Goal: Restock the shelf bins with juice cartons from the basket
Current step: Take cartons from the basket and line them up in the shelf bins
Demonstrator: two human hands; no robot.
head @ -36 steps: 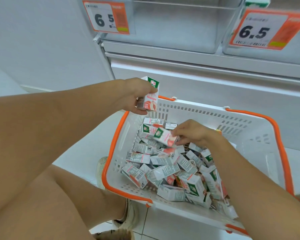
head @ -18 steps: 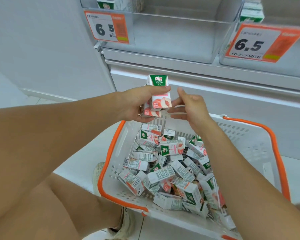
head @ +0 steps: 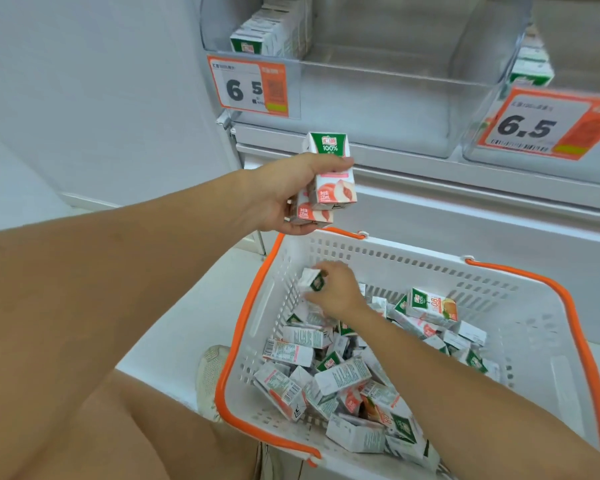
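The juice cartons (head: 340, 372) lie loose and jumbled in the white basket (head: 520, 306) with orange handles, which sits on the floor below the shelf bins. Two peach cartons (head: 331, 181) are stacked upright in the left hand (head: 284, 195), its grip closed round them with the thumb across the front one, held above the basket's near corner and below the clear bin (head: 378, 98). The right hand (head: 336, 289), which half a second ago was up beside the left hand's stack and empty, has dropped back into the basket and now pinches another carton (head: 312, 280) at the left wall. So the handful is growing, not yet shelved. The bin holds only a short row of cartons (head: 274, 32) at its left back, with most of its floor bare; a price tag (head: 250, 86) hangs on its front.
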